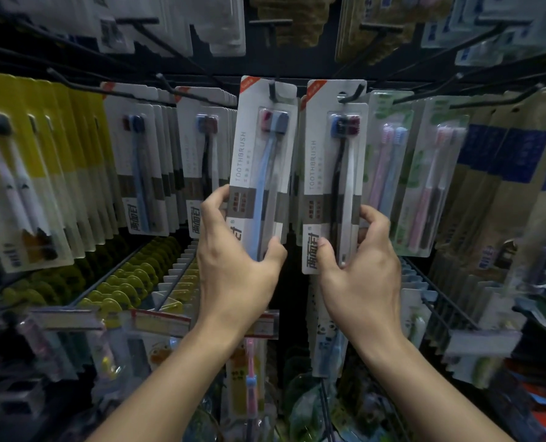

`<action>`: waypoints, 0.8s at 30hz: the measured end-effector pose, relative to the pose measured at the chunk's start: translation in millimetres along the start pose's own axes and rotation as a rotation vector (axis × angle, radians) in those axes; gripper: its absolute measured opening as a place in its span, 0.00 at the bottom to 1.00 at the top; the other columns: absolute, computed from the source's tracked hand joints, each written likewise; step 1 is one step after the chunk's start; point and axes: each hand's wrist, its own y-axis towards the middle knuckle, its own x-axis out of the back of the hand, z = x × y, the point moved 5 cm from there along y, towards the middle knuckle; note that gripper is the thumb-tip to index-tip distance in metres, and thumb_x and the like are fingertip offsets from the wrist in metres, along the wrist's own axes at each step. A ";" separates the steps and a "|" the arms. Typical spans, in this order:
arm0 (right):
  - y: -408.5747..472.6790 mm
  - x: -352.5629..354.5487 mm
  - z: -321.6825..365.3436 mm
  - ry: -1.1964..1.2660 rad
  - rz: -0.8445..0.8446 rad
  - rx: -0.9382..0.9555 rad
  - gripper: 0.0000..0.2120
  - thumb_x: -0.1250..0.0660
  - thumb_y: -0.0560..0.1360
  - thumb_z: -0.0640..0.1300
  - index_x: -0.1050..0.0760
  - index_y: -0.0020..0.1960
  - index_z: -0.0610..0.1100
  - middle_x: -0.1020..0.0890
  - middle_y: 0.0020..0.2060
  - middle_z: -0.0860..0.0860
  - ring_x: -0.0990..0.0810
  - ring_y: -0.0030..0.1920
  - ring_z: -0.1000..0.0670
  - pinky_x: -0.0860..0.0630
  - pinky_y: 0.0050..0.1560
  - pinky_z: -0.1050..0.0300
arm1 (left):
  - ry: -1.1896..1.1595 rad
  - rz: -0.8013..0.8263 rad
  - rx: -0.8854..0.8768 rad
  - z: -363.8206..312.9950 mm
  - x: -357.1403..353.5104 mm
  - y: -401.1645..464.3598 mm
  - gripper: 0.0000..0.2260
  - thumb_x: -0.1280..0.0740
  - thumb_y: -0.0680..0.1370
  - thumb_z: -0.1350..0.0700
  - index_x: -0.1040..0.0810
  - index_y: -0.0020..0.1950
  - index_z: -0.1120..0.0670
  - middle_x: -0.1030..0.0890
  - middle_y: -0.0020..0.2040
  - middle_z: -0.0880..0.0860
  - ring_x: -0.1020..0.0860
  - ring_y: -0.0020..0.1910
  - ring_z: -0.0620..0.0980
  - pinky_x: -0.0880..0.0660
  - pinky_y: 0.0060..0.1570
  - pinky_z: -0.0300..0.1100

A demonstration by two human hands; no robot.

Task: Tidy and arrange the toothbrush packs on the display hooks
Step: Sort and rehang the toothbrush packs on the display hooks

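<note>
Price label strips front the lower rails: one pale at left (64, 319), one red-edged beside it (160, 322), one blurred at right (482, 342). Top centre, two stacks of brown woven-looking packs (284, 23) (370, 33), contents unclear. Lower left, rows of yellow rounded card tops (121, 282). At the bottom, glossy green bags (303, 406); bottom right corner, red packaging (545, 409), print unreadable. Dark backing panel (289, 291) behind

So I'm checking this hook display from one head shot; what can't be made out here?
- Head view: bottom of the blue toothbrush pack, covered by the left hand.
- Lower part of the black toothbrush pack, partly covered by the right hand.
- Small print on both packs: too small to read.
- Yellow packs at the left edge: blurred.
- Price labels below: blurred.
</note>
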 end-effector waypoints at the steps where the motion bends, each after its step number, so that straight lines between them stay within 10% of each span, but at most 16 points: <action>1: -0.9 0.4 -0.2 0.003 -0.005 -0.003 0.33 0.29 0.79 0.53 0.40 0.78 0.46 0.26 0.72 0.46 0.26 0.70 0.46 0.33 0.61 0.60 | -0.001 -0.001 -0.004 1.3 0.9 -0.9 0.38 0.21 0.73 0.54 0.38 0.77 0.49 0.26 0.70 0.49 0.27 0.70 0.48 0.27 0.71 0.52; 24: -21.5 11.9 6.1 0.127 -0.163 0.036 0.29 0.25 0.75 0.47 0.32 0.73 0.44 0.18 0.60 0.46 0.18 0.58 0.43 0.22 0.54 0.53 | -0.072 -0.079 -0.224 5.4 34.6 -11.5 0.39 0.22 0.71 0.56 0.37 0.78 0.57 0.24 0.66 0.55 0.22 0.66 0.55 0.22 0.63 0.57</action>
